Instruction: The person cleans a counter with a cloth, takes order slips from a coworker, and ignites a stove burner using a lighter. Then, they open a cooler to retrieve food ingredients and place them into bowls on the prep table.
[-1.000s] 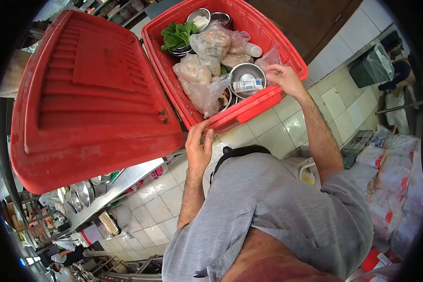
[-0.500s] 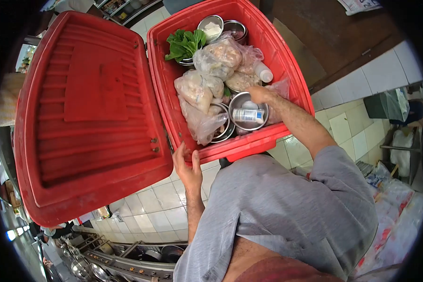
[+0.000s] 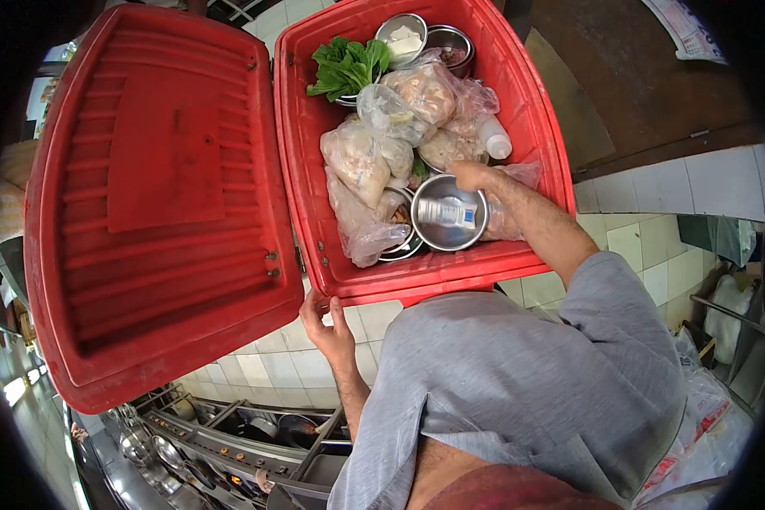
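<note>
My right hand (image 3: 478,176) grips the rim of a steel bowl (image 3: 450,240) inside a red cooler box (image 3: 531,127). In the bowl lies a small white carton with blue print (image 3: 447,212). The fingers of my left hand (image 3: 330,333) are apart, their tips at the front corner of the box beside the hinged side. Around the bowl are knotted plastic bags of food (image 3: 357,166), a white squeeze bottle (image 3: 495,138) and another steel bowl (image 3: 404,246) partly hidden under a bag.
The red lid (image 3: 166,161) stands swung open on the left. Leafy greens (image 3: 348,68) and a bowl of white pieces (image 3: 402,38) sit at the box's far end. A stove counter (image 3: 246,459) runs along the lower left. Plastic-wrapped packs (image 3: 705,433) lie at the right.
My right hand has tilted and shifted the steel bowl slightly, with the carton still in it. My left hand has slipped a little lower at the box corner. The view has shifted.
</note>
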Motion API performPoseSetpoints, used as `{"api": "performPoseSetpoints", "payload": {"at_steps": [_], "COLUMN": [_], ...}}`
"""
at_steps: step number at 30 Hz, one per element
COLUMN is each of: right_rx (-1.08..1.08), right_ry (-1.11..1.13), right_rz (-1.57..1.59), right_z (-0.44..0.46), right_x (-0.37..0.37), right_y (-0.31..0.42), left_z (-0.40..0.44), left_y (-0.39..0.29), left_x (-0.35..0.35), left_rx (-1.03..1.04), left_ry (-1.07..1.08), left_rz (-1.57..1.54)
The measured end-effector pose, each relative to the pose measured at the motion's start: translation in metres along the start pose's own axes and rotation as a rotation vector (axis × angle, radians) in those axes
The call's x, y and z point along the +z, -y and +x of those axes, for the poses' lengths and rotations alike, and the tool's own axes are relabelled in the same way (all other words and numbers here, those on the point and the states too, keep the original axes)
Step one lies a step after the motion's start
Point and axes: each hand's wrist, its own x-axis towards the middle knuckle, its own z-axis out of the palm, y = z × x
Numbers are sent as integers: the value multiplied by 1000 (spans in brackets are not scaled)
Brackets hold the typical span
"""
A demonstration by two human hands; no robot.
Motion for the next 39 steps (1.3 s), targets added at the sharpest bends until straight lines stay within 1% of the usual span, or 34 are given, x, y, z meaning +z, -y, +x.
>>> {"api": "performPoseSetpoints", "payload": {"at_steps": [2, 4, 5, 6, 7, 9, 10, 11, 12, 13, 14, 15, 16, 17, 19, 20, 21, 22, 23, 25, 27, 28, 30, 31, 32, 33, 35, 37, 39], "right_rx": [-29, -71, -83, 101, 275, -5, -197, -121, -94, -58, -5, -28, -40, 51, 1, 48, 49, -28, -47, -72, -105, -124, -184, -71, -127, -113, -88, -78, -66], "right_ry": [13, 175, 179, 104, 30, -380, -374, -358, -224, -278, -226, -277, -331, -322, -332, -365, -402, -455, -463, -380, -372, -365, -453, -453, -418, -443, -490, -497, -501], "right_rz": [3, 231, 215, 457, 686, 323, 246, 176, 128, 211, -10, -10, 0, 40, 25, -25, -41, -51, -55, -99, -156, -212, -98, -79, -105, -118, -144, -178, -202], "right_z": [-1, -4, -1, 5, 14, 25, 56, 40, 31, 69, 67, 69, 73, 69, 68, 60, 65, 63, 65, 66, 68, 70, 65, 54, 54, 56, 58, 65, 73], "right_x": [1, -14, -19, -26, -34, -37, -19, -25, -39, -6, -9, -4, -1, -4, -3, -4, 0, 3, 2, 1, 1, 2, -1, -7, -7, -4, 1, 7, 13], "right_y": [-8, -13, -15, -17, -18, -18, -46, -23, 1, -33, -23, -26, -30, -25, -26, -16, -20, -23, -24, -24, -28, -31, -39, -30, -32, -40, -50, -57, -66], "left_z": [0, 0, 1, 1, 2, 4, 10, 13, 18, 22, 27, 31, 35, 36, 42, 46, 48, 51, 52, 59, 63, 65, 67, 66, 66, 65, 61, 60, 58], "left_y": [1, 3, 4, 4, 4, -2, -8, -6, -5, -3, -7, -13, -16, -11, -9, -7, -8, -10, -11, -14, -16, -19, -24, -24, -22, -19, -18, -17, -17], "left_x": [-4, -8, -11, -13, -17, -24, -29, -37, -47, -57, -66, -76, -82, -86, -93, -93, -95, -97, -98, -102, -106, -109, -113, -114, -115, -116, -117, -116, -115], "left_rx": [-28, -60, -72, -86, -147, -174, -127, -70, -10, 49, 56, 66, 87, 74, 35, 30, 39, 13, -15, -4, -10, 28, 72, 77, 81, 81, 55, 50, 2], "left_ry": [-11, -38, -120, -210, -309, -554, -642, -695, -769, -828, -881, -916, -934, -932, -942, -973, -1001, -995, -983, -965, -941, -918, -890, -887, -889, -885, -883, -880, -859], "left_rz": [-8, -19, -42, -64, -165, -311, -271, -173, -117, -59, -43, -33, -83, -102, -125, -183, -186, -173, -158, -203, -117, -147, -208, -236, -220, -205, -61, -79, -107]}}
